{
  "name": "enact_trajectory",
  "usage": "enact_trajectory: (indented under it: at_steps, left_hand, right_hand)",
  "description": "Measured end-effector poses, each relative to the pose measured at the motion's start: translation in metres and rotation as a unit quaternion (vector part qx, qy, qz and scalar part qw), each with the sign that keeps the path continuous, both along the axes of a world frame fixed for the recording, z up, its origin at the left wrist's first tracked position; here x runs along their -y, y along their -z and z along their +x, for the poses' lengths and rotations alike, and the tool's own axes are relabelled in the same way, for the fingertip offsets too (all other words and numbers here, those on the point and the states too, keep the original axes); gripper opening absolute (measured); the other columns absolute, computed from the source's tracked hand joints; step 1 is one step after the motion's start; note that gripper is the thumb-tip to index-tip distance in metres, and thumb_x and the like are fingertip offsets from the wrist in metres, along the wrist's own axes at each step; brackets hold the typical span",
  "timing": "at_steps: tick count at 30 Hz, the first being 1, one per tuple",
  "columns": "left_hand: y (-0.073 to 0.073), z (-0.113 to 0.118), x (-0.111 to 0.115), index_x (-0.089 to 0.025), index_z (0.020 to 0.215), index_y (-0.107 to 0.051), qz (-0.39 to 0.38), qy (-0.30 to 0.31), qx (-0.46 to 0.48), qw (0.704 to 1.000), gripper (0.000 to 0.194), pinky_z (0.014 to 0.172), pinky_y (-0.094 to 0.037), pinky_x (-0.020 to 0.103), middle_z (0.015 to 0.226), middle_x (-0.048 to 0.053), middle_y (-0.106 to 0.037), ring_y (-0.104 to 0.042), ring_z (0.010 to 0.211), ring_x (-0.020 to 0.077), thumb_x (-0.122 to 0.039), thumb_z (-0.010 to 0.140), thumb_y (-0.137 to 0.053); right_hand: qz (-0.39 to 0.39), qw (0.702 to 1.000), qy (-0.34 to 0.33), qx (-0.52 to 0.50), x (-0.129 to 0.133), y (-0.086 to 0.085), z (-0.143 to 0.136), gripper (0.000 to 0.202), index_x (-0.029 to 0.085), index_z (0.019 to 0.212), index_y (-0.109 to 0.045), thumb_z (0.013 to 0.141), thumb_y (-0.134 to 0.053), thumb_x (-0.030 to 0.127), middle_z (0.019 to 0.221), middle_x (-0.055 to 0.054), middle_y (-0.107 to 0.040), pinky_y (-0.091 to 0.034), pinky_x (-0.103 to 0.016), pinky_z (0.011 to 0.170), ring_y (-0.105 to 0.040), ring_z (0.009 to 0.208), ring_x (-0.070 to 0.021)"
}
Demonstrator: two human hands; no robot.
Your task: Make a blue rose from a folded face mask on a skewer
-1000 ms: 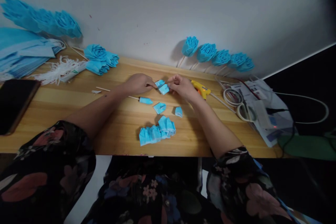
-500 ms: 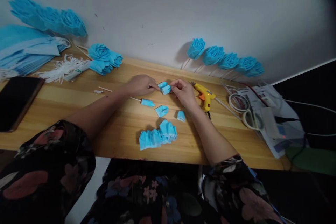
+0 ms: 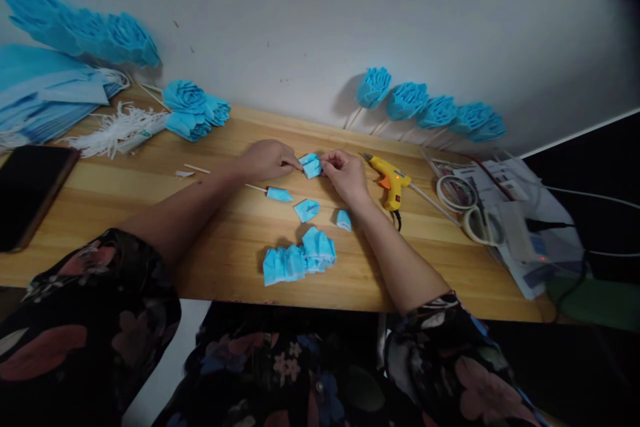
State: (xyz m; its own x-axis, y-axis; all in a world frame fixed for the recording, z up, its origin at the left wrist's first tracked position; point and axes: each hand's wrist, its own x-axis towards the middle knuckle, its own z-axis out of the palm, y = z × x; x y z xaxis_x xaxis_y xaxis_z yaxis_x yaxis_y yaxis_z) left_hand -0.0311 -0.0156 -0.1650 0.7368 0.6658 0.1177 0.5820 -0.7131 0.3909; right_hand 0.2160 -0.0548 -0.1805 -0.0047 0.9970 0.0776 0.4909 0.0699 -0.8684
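Observation:
A folded blue fabric petal [image 3: 311,165] lies between my two hands, low over the wooden table. At its left edge are the bent fingertips of my left hand [image 3: 270,159], closed on it. My right hand [image 3: 347,175] pinches its right edge between thumb and finger. Nearer me, a thin stick with a blue wrapped tip [image 3: 279,194] lies below my left hand. Two loose folded petals, one flat [image 3: 307,210] and one curled [image 3: 344,219], rest beside it. A row of folded blue petals [image 3: 285,264] stands closer to the table's front edge.
A yellow glue gun [image 3: 391,180] lies right of my right hand. Blue flowers on sticks [image 3: 407,101] lean at the wall; more flowers [image 3: 187,99], a mask stack [image 3: 50,93], white cords [image 3: 113,132] and a phone [image 3: 35,193] are left. Tape rolls [image 3: 483,225] sit right.
The folded petal's two parts, standing apart before, now sit closer together as my right hand has shifted slightly left. The view has also moved a little.

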Motion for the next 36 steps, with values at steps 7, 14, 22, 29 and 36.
enact_trajectory:
  at_steps: [7,14,22,29,36]
  left_hand:
    - [-0.002,-0.001,-0.002,-0.026,0.122,-0.091,-0.011,0.016,0.0,1.0,0.037,0.074,-0.044,0.027,0.099,0.004,-0.085,-0.07,0.083,0.0172,-0.021,0.103,-0.059]
    - [0.002,-0.001,-0.003,-0.023,0.122,-0.091,-0.007,0.02,0.005,1.0,0.037,0.074,-0.044,0.028,0.106,0.007,-0.086,-0.072,0.087,0.0191,-0.021,0.102,-0.059]
    - [0.0,-0.001,-0.001,-0.024,0.12,-0.091,-0.017,0.014,0.009,1.0,0.036,0.072,-0.041,0.027,0.105,0.004,-0.086,-0.071,0.086,0.0183,-0.021,0.103,-0.059]
    - [-0.004,0.002,0.002,-0.022,0.121,-0.09,-0.036,-0.004,-0.002,0.999,0.036,0.073,-0.042,0.029,0.107,0.005,-0.085,-0.068,0.088,0.0183,-0.017,0.102,-0.06]
    - [-0.01,0.002,0.005,-0.02,0.124,-0.09,-0.038,-0.006,-0.014,0.999,0.038,0.073,-0.04,0.03,0.107,0.007,-0.085,-0.068,0.086,0.0185,-0.018,0.103,-0.058]
  right_hand:
    - [0.021,0.997,0.01,0.068,0.002,-0.004,-0.004,0.01,0.024,0.089,-0.076,0.091,-0.066,0.023,0.089,-0.003,-0.083,-0.058,-0.035,0.084,-0.076,0.085,-0.0229]
    - [0.054,0.993,-0.005,0.106,0.004,-0.009,-0.006,0.013,0.024,0.095,-0.077,0.093,-0.065,0.02,0.096,-0.005,-0.085,-0.057,-0.038,0.088,-0.078,0.089,-0.0255]
    - [0.072,0.987,-0.027,0.14,0.005,-0.006,-0.004,0.015,0.025,0.1,-0.076,0.098,-0.062,0.021,0.101,-0.006,-0.084,-0.057,-0.039,0.09,-0.077,0.092,-0.0272]
    - [0.1,0.983,-0.031,0.152,0.005,-0.007,-0.004,0.014,0.023,0.097,-0.076,0.096,-0.063,0.017,0.111,-0.01,-0.08,-0.056,-0.04,0.096,-0.074,0.099,-0.027]
    - [0.095,0.987,-0.023,0.125,0.002,-0.006,-0.003,0.011,0.024,0.096,-0.075,0.097,-0.065,0.02,0.108,-0.009,-0.08,-0.055,-0.04,0.1,-0.072,0.103,-0.0277]
